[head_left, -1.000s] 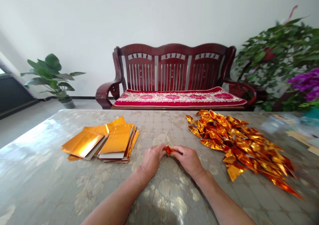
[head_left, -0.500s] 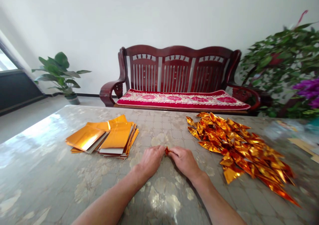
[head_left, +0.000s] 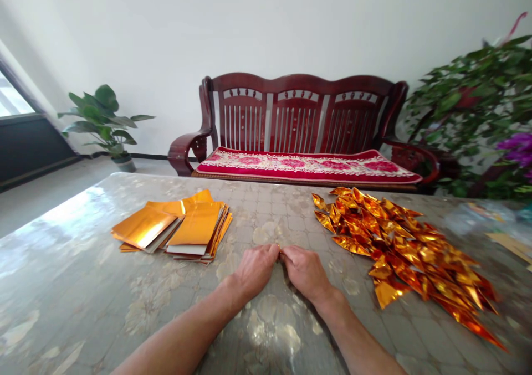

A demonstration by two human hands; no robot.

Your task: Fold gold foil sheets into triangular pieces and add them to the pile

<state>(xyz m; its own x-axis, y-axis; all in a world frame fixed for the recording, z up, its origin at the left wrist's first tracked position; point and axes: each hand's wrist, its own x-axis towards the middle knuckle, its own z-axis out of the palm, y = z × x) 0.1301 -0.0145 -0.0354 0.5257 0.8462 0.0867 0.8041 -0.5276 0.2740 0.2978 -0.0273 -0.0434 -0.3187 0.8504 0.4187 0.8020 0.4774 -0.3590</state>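
Observation:
My left hand (head_left: pixel 258 265) and my right hand (head_left: pixel 305 271) meet at the middle of the table, fingertips pinched together. Between them is a small piece of gold foil paper (head_left: pixel 280 247), almost wholly hidden by the fingers; only a sliver shows. To the left lies a loose stack of flat gold foil paper sheets (head_left: pixel 194 224), some showing pale undersides. On the right spreads a heap of folded, pointed gold foil paper pieces (head_left: pixel 390 242), shiny and overlapping.
The table (head_left: pixel 166 319) has a glossy, flower-patterned cover. At its right side lie clear plastic wrapping (head_left: pixel 477 215) and a tan card strip (head_left: pixel 509 246). Behind stands a dark red wooden bench (head_left: pixel 295 117) with a patterned cushion (head_left: pixel 307 164); plants (head_left: pixel 103 117) flank it.
My hands have closed in on the foil piece, which shows less between the fingertips than before. The whole view has shifted slightly; the stack and heap look the same.

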